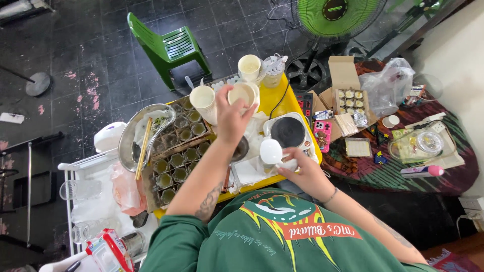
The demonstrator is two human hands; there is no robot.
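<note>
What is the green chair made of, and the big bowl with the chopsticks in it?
The green chair looks like moulded plastic: one even colour with slotted back and seat. The big bowl seems to be metal, grey and shiny at the rim. The chopsticks look like pale wood or bamboo.

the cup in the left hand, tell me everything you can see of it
The cup is a pale cream, round, open-topped container, plastic or paper by its look. The left hand grips its near side and holds it tilted above the yellow table. Its inside looks cream; whether it holds anything cannot be told. Two similar cups stand close by.
</note>
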